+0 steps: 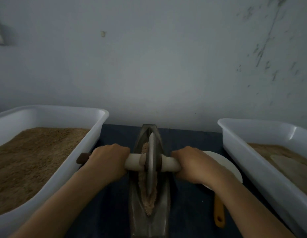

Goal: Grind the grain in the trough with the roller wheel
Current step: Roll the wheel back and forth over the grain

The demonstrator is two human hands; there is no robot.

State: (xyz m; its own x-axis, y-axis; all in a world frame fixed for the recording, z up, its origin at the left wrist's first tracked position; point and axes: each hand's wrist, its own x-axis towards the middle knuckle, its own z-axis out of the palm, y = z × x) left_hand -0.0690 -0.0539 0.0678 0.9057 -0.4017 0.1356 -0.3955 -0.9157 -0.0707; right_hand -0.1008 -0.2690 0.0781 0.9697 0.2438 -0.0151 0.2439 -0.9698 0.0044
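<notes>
— Two hands on one axle, is that it?

— Yes. Left hand (pixel 108 161) wraps its fingers round the pale handle (pixel 133 162) left of the wheel (pixel 151 162); right hand (pixel 190 163) grips the handle's other end.

— And the wheel?

— Upright in the trough (pixel 150 200), a long dark boat-shaped piece on the blue table (pixel 115 203), running away toward the wall (pixel 149 57).

— Where's the grain?

— Grain (pixel 148 198) lies along the groove, heaped against the wheel on both sides, with more behind it.

— What flanks them?

— Left tub (pixel 51 114), white, holds brown meal; right tub (pixel 262 133), white, holds a shallower layer. Under the right wrist sits a white bowl (pixel 223 164), and near it a yellow handle (pixel 219 213) lies on the table. What it belongs to, I cannot tell.
</notes>
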